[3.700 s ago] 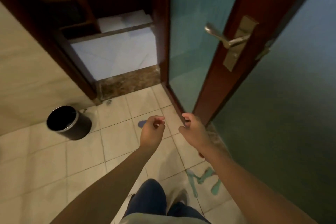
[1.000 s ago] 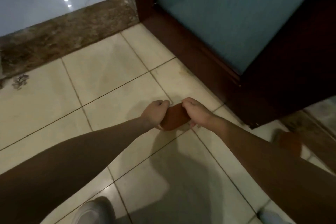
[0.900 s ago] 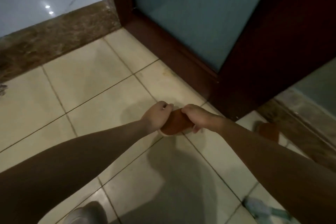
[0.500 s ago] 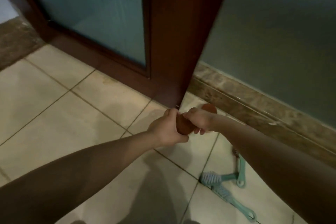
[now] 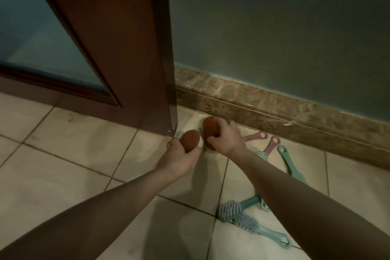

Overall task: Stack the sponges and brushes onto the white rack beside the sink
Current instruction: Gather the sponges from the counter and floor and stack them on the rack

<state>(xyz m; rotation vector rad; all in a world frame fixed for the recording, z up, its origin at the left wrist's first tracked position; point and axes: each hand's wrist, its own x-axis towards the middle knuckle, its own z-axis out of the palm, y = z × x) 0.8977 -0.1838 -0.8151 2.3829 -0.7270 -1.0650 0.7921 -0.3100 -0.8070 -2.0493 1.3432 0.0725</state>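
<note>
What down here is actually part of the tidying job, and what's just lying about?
Part of the job:
smaller brown sponge, held in the left hand
larger brown sponge, held in the right hand
teal brushes on the floor
pink-handled brushes near the skirting
(the white rack is not in view)

Just there:
wooden door
stone skirting
floor tiles

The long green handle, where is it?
In the head view, the long teal-green plastic handle lies on the tiled floor right of the right hand, beside two pink handles and near the brown marble skirting.
</note>
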